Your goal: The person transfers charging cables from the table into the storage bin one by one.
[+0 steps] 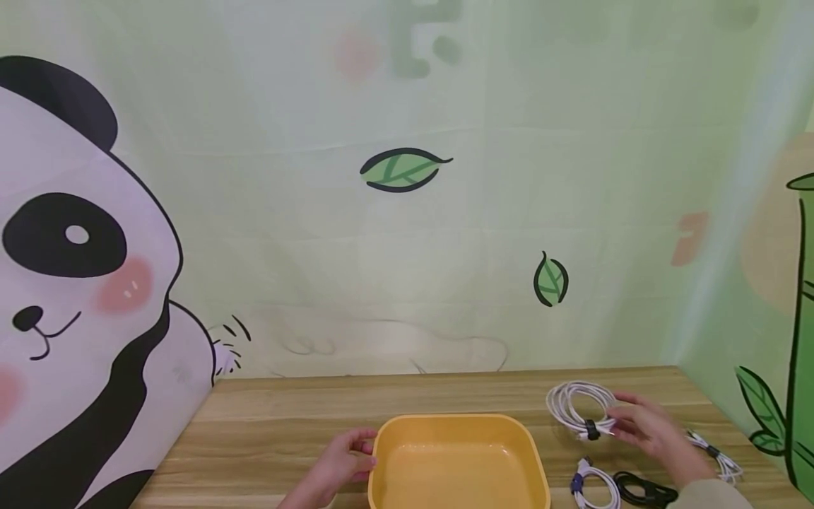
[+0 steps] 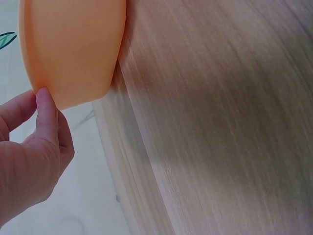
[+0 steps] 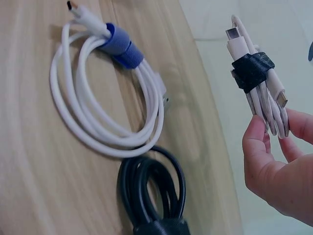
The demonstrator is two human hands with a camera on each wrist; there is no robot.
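Note:
A yellow rectangular plastic bin (image 1: 454,418) sits on the wooden table at the front middle. My left hand (image 1: 338,465) pinches the bin's left rim between thumb and fingers, also plain in the left wrist view. My right hand (image 1: 650,428) grips a coiled white cable (image 3: 262,104) bound with a black strap. In the right wrist view this coil is held up, with its USB-C style plugs beside the strap. Below my right hand lie a white cable (image 3: 152,98) with a blue strap and a black cable (image 3: 142,188) wound in a coil.
Another white cable bundle (image 1: 725,463) with a dark tie lies toward the table's right edge. The wooden table (image 1: 267,424) ends at a fabric backdrop (image 1: 286,247) printed with a panda and leaves.

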